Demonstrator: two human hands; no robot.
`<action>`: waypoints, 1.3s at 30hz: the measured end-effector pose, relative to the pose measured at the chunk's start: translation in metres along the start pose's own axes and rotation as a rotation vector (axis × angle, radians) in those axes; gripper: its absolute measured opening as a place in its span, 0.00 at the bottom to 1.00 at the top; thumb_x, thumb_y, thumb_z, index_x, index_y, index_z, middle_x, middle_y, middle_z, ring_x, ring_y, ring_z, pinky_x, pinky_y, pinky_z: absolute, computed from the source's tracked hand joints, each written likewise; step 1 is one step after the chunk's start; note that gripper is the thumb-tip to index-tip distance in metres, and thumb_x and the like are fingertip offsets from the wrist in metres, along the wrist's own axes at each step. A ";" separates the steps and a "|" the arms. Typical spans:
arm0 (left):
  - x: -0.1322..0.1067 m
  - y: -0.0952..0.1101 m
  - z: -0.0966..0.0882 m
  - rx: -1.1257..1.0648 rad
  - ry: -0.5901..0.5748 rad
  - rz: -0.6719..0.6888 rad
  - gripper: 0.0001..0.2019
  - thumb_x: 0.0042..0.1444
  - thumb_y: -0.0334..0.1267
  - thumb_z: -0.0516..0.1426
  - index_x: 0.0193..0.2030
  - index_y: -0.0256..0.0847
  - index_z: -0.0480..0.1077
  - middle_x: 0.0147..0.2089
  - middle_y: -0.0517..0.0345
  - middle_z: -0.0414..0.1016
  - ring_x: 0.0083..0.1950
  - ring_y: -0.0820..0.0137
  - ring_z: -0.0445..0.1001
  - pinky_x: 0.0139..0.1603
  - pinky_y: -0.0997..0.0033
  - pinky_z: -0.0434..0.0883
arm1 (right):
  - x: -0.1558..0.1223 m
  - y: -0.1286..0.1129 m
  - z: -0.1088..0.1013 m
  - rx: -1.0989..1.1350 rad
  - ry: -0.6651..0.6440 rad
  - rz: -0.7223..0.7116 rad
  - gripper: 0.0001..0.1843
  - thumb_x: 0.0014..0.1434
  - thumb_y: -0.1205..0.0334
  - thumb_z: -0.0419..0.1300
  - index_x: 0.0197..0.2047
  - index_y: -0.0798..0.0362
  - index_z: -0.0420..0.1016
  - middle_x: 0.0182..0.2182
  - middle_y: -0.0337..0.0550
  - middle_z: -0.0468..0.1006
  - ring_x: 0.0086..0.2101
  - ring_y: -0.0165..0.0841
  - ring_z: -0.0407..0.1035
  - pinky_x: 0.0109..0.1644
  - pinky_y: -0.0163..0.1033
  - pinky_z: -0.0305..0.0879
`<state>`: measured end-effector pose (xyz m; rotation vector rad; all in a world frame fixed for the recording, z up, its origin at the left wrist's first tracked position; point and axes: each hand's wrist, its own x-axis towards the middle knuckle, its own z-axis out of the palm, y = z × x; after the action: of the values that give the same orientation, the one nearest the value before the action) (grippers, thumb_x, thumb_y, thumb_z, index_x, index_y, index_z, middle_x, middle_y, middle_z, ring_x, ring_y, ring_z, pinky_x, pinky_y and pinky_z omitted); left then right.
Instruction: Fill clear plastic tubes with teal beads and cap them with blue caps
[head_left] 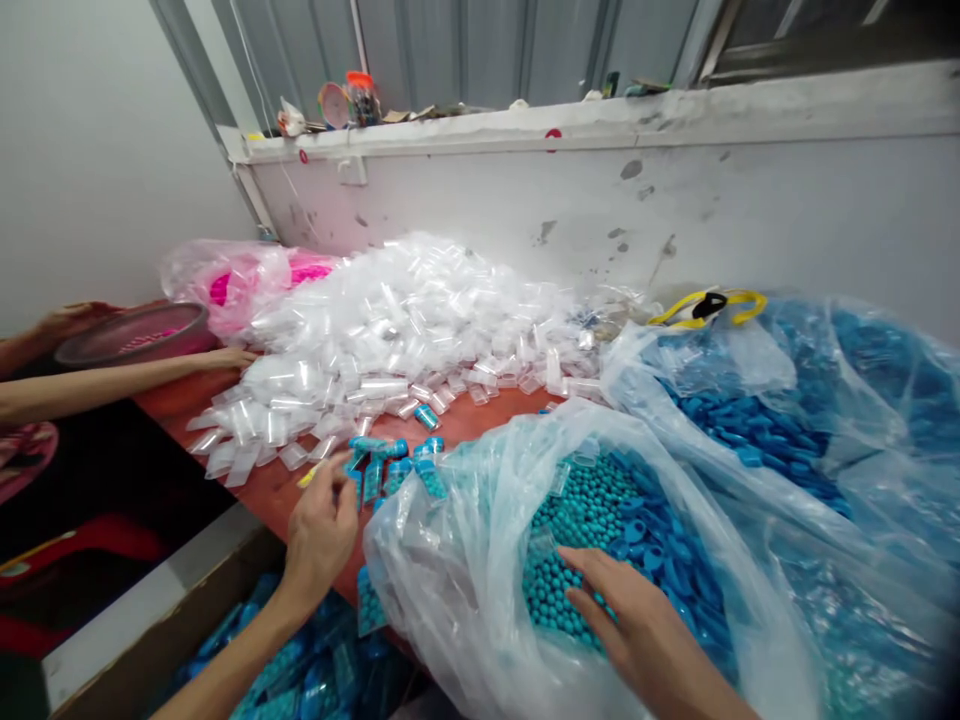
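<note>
My left hand (322,525) is curled over the near edge of the red table, beside several small clear bottles (373,478) with blue caps and teal beads inside. Its fingertips are partly hidden, so what they hold, if anything, is unclear. Inside an open plastic bag (480,530), my right hand (637,615) reaches over teal beads (589,500). A small clear plastic container (541,545) sits at its fingertips, seemingly pinched between thumb and forefinger. Blue plastic caps (675,560) lie in the same bag, right of the beads.
A large heap of clear containers (420,310) covers the table's back. Another bag holds blue caps (757,430); yellow-handled scissors or a similar tool (709,308) lies on it. Below left, a box (150,610) holds filled bottles. At left, another person's hands (225,360) are near a bowl (135,335).
</note>
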<state>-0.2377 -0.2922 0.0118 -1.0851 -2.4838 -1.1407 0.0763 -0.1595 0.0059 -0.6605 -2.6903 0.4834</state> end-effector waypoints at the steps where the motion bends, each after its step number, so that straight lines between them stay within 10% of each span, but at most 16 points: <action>1: -0.019 -0.012 -0.001 0.032 -0.049 -0.013 0.18 0.54 0.40 0.46 0.51 0.40 0.61 0.34 0.57 0.70 0.37 0.66 0.71 0.41 0.65 0.69 | 0.012 -0.009 -0.005 0.004 -0.029 -0.035 0.15 0.61 0.63 0.48 0.51 0.49 0.64 0.41 0.45 0.74 0.41 0.35 0.70 0.43 0.39 0.66; 9: -0.135 -0.054 0.039 0.233 -0.206 0.107 0.24 0.51 0.37 0.51 0.56 0.37 0.55 0.51 0.46 0.65 0.51 0.60 0.66 0.48 0.58 0.67 | 0.148 -0.068 0.039 -0.034 -0.270 -0.109 0.15 0.56 0.62 0.52 0.48 0.52 0.63 0.39 0.47 0.72 0.38 0.38 0.70 0.37 0.38 0.63; 15: -0.115 -0.054 0.050 0.382 -0.244 0.151 0.16 0.52 0.27 0.45 0.44 0.37 0.68 0.41 0.48 0.70 0.38 0.65 0.68 0.39 0.65 0.69 | 0.185 -0.060 0.090 0.011 -0.351 -0.004 0.22 0.51 0.67 0.54 0.51 0.55 0.61 0.41 0.54 0.72 0.39 0.43 0.69 0.39 0.45 0.63; 23: -0.053 -0.056 0.027 0.454 -0.051 0.008 0.19 0.57 0.38 0.43 0.50 0.35 0.66 0.44 0.44 0.69 0.46 0.57 0.67 0.46 0.56 0.66 | 0.224 -0.059 0.069 0.353 -0.260 0.080 0.19 0.58 0.65 0.45 0.54 0.52 0.57 0.36 0.41 0.73 0.29 0.28 0.69 0.31 0.33 0.64; 27: -0.048 -0.026 0.024 0.067 -0.116 -0.127 0.21 0.57 0.44 0.43 0.54 0.37 0.62 0.50 0.46 0.69 0.50 0.60 0.68 0.51 0.59 0.65 | 0.219 -0.067 0.059 0.364 -0.114 -0.061 0.27 0.56 0.61 0.53 0.58 0.52 0.53 0.44 0.46 0.68 0.41 0.34 0.65 0.43 0.40 0.61; 32: -0.065 0.005 0.043 -0.257 -0.458 -0.361 0.30 0.51 0.48 0.50 0.58 0.34 0.56 0.56 0.44 0.66 0.56 0.57 0.64 0.54 0.56 0.62 | 0.172 -0.042 0.061 -0.044 -0.376 -0.121 0.13 0.57 0.62 0.53 0.47 0.53 0.66 0.41 0.47 0.70 0.43 0.38 0.64 0.46 0.42 0.56; 39: -0.069 0.034 0.097 -1.021 -0.661 -0.662 0.19 0.48 0.42 0.55 0.46 0.36 0.67 0.37 0.52 0.76 0.38 0.65 0.74 0.39 0.67 0.68 | 0.142 -0.016 0.047 -0.059 -0.368 -0.140 0.12 0.57 0.65 0.53 0.46 0.54 0.67 0.42 0.47 0.70 0.45 0.35 0.64 0.48 0.38 0.55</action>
<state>-0.1540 -0.2445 -0.0660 -0.8913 -2.8352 -2.8520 -0.0672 -0.1143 0.0035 -0.4268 -3.0794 0.5351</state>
